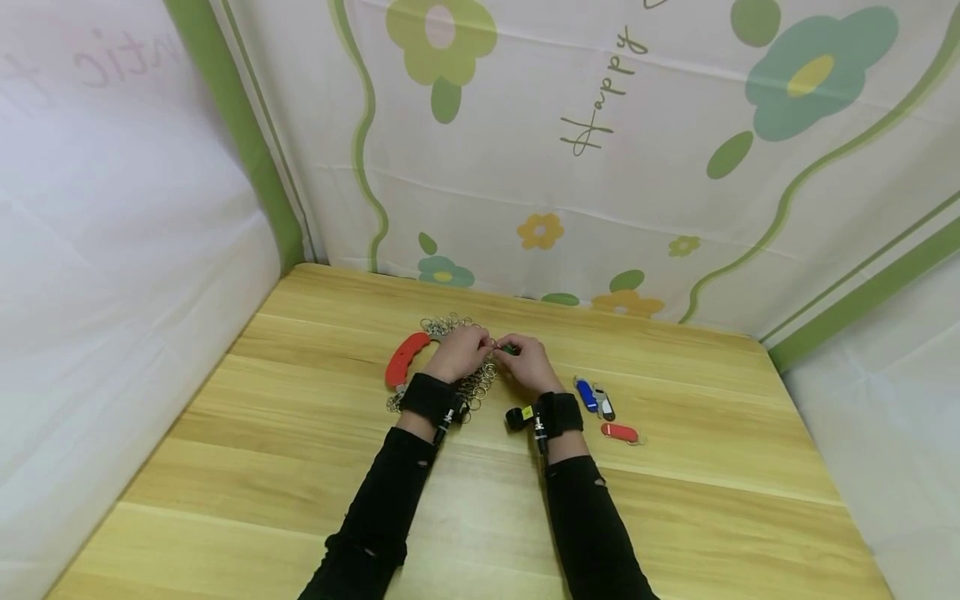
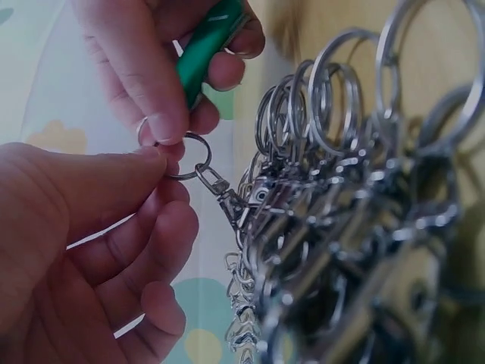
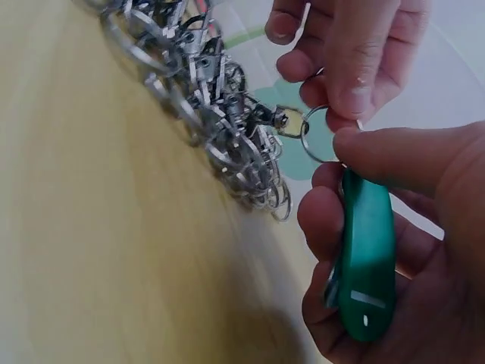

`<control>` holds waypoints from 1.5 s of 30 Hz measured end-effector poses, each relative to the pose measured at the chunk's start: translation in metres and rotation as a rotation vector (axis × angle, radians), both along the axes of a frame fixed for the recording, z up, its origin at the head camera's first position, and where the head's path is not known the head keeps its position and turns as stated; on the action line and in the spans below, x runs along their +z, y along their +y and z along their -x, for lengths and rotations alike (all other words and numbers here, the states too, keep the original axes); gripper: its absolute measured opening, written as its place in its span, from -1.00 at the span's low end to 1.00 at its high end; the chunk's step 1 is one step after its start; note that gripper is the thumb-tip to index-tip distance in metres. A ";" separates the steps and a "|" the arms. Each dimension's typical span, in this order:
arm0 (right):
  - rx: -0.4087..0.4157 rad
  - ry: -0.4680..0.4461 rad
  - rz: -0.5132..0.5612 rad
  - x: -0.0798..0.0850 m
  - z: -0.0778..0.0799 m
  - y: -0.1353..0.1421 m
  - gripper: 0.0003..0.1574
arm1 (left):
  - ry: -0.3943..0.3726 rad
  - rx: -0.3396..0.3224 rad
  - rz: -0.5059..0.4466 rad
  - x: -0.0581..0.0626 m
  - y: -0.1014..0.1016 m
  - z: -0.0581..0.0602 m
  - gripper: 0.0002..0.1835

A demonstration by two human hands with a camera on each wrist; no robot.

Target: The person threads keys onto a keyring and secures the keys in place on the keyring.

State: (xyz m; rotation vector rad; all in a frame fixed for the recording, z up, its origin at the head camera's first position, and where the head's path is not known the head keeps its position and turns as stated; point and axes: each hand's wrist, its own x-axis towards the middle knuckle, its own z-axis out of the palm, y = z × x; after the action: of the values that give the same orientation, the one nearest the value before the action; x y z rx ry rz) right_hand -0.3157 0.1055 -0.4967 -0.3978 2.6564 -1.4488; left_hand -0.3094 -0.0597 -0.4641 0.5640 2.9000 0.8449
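Left hand and right hand met fingertip to fingertip, both bent in close pinches. Flower-printed cloth hung behind a wood-grain tabletop. On it lay a bunch of metal clasps and rings, a red handle at its left, and, right of the hands, a blue tag, dark tag and red tag. Right fingers clasped a green tag; left thumb and finger gripped a clasp's ring. Apparently tag and ring were being joined or parted; next called for steady prying.
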 end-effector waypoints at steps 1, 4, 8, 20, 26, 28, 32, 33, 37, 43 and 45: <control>0.000 -0.001 -0.002 0.000 0.000 0.000 -0.90 | -0.006 -0.001 0.004 -0.001 0.000 0.000 -0.82; 0.003 -0.003 -0.003 -0.002 0.000 0.000 -0.90 | -0.034 -0.007 0.015 -0.001 0.001 0.000 -0.80; 0.007 -0.009 0.000 -0.001 -0.001 0.000 -0.90 | -0.077 -0.016 0.023 0.000 0.001 0.000 -0.77; 0.039 0.040 -0.015 -0.002 -0.001 0.001 -0.87 | -0.107 -0.055 0.045 -0.001 0.000 0.000 -0.78; 0.049 0.050 -0.029 -0.004 0.000 0.002 -0.87 | -0.094 -0.069 0.093 0.001 -0.001 -0.001 -0.78; 0.053 0.055 -0.032 -0.004 0.000 0.002 -0.86 | -0.097 -0.072 0.092 0.002 -0.001 -0.001 -0.78; 0.060 0.056 -0.029 -0.003 -0.001 0.003 -0.85 | -0.108 -0.076 0.085 0.001 0.000 -0.001 -0.75; 0.060 0.052 -0.027 -0.003 -0.001 0.003 -0.85 | -0.108 -0.077 0.084 0.001 0.000 -0.001 -0.74; 0.054 0.035 -0.024 -0.004 -0.001 0.004 -0.85 | -0.121 -0.080 0.075 0.000 0.001 0.000 -0.72; 0.038 -0.002 -0.026 -0.001 -0.001 0.004 -0.80 | -0.130 -0.070 0.042 -0.001 0.001 0.001 -0.69; 0.031 -0.017 -0.025 0.000 -0.002 0.004 -0.76 | -0.117 -0.067 0.050 -0.001 0.001 0.002 -0.68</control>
State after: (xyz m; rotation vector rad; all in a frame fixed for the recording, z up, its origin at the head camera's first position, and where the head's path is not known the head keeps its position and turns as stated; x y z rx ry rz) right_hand -0.3139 0.1096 -0.4962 -0.4199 2.6406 -1.4019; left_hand -0.3110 -0.0584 -0.4655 0.5829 2.7717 0.7680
